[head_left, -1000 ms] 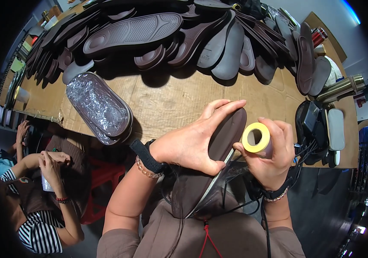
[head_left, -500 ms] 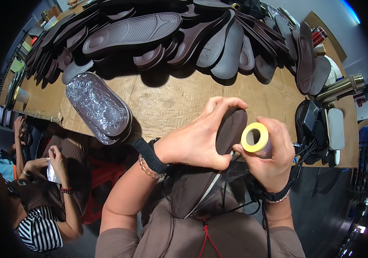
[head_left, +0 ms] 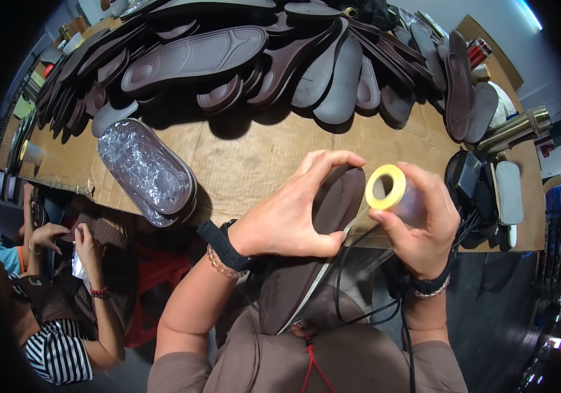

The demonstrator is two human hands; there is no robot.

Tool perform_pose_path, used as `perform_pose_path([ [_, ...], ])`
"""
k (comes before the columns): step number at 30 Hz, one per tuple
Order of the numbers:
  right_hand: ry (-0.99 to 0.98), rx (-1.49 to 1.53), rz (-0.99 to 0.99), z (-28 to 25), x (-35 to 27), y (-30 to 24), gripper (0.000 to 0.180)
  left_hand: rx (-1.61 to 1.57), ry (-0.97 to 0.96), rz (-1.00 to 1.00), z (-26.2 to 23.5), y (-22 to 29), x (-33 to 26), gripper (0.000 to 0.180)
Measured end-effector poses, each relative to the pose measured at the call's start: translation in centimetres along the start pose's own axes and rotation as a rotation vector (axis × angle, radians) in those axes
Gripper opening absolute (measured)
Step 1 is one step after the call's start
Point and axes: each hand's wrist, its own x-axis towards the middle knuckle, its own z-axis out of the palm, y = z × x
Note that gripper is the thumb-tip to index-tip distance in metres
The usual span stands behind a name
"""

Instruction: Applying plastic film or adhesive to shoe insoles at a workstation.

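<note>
My left hand point(head_left: 280, 213) grips a dark brown insole point(head_left: 290, 288) around its far half, thumb and fingers on opposite sides. The insole is tilted on its side, its lower end near my lap, with a pale strip running along its right edge. A second one may lie against it, but I cannot tell. In my right hand point(head_left: 428, 226) is a roll of clear film point(head_left: 411, 204) with a yellow core end, held just right of the insole. Some transparent film seems to hang between roll and insole.
A large pile of brown and grey insoles point(head_left: 195, 59) covers the table's far side. A film-wrapped insole bundle point(head_left: 146, 170) lies on the cardboard tabletop point(head_left: 234, 170) at left. A black bag point(head_left: 467, 190) with cables and a metal flask point(head_left: 516, 128) stand right. A co-worker point(head_left: 64, 327) sits lower left.
The roll in my right hand has risen slightly and moved a little away from the insole. My left hand keeps its grip, shifted slightly left in the view.
</note>
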Motion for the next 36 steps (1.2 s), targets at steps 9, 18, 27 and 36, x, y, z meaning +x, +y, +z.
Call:
perform_pose_path([
  [9, 0.143, -0.135, -0.023, 1.4, 0.8, 0.2, 0.06, -0.018, -0.011, 0.01, -0.1, 0.1, 0.0, 0.094],
  [18, 0.149, -0.163, -0.021, 1.5, 0.9, 0.1, 0.059, -0.029, -0.016, -0.001, -0.1, 0.0, 0.1, 0.094],
  [27, 0.18, -0.236, -0.059, 2.0, 0.5, 0.5, 0.061, -0.01, -0.008, 0.003, 0.0, -0.1, 0.2, 0.093],
  [36, 0.085, -0.303, -0.092, 1.2, 0.9, 0.0, 0.063, -0.032, 0.111, -0.094, 0.8, 0.7, 0.9, 0.072],
])
